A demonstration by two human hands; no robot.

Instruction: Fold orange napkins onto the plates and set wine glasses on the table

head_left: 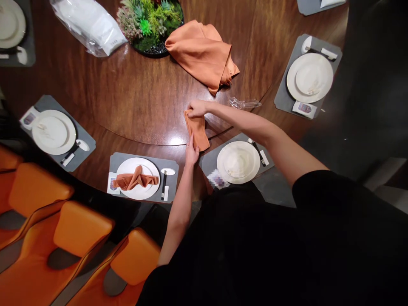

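A folded orange napkin (198, 129) is held between my two hands above the edge of the wooden turntable. My right hand (196, 109) grips its far end with fingers closed. At the near end, my left hand (191, 153) pinches the cloth along its side. Beyond them lies a loose pile of orange napkins (202, 55) on the turntable. Below and left, a napkin folded into a pleated shape (137, 178) rests on a white plate (140, 196). Another plate setting (238, 162), with no napkin on it, is just right of my left hand.
A planter of succulents (151, 25) stands near the napkin pile, beside a plastic-wrapped white package (92, 27). Crumpled clear plastic (245, 103) lies to the right. Other settings (54, 131) ring the table (127, 102). Orange chairs (84, 227) stand at lower left.
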